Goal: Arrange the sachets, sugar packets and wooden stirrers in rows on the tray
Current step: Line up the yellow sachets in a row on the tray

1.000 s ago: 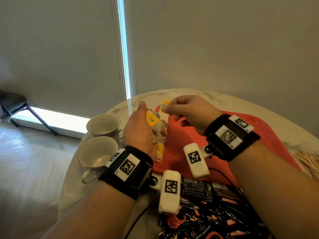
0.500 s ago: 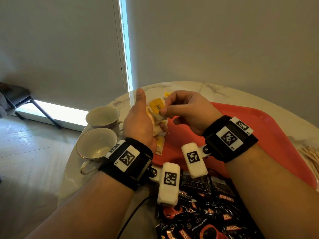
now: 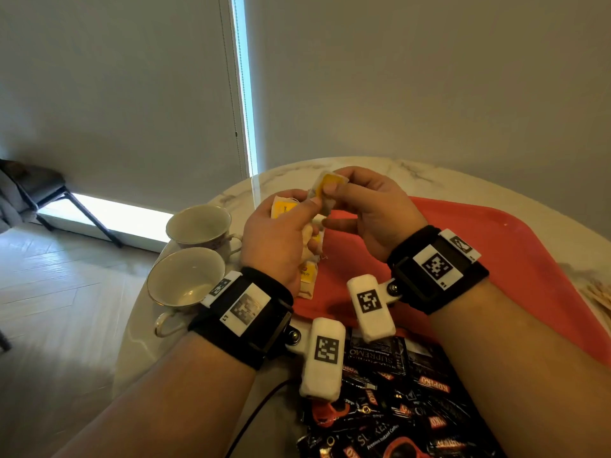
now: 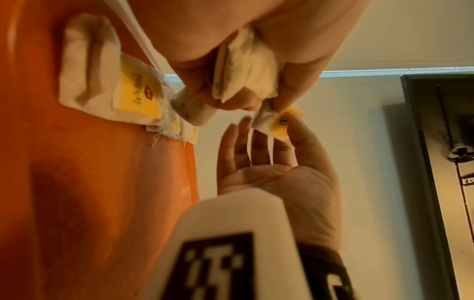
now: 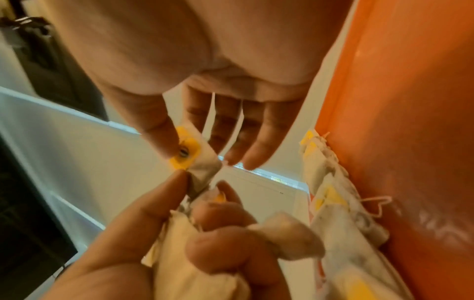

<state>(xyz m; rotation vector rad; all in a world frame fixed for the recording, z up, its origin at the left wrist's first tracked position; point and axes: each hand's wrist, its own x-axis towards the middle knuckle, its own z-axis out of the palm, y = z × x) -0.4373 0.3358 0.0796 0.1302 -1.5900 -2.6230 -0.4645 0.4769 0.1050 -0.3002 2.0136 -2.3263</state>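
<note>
- I'm in the middle of the sachet step: my left hand [image 3: 281, 239] is curled round a small bunch of tea sachets [image 5: 195, 261], held above the near-left edge of the red tray [image 3: 515, 246].
- My right hand [image 3: 370, 213] has one sachet [image 3: 325, 190] from that bunch pinched between thumb and forefinger by its yellow-tagged end; the other fingers stay loose and straight. My left thumb and forefinger also pinch that sachet at its lower end.
- A few sachets [image 4: 113, 91] already lie in a short row on the tray's left edge, below my hands.
- Next, I judge, my left grip must give up that end so the sachet comes free, then I lay it flat beside the row.
- The strings may be tangled in the bunch; the wrist views are too blurred to be sure.
- The black coffee packets [image 3: 406, 414] sit in a heap on the surface near me, and wooden stirrers [image 3: 598, 294] lie off the tray's right side, untouched.
</note>
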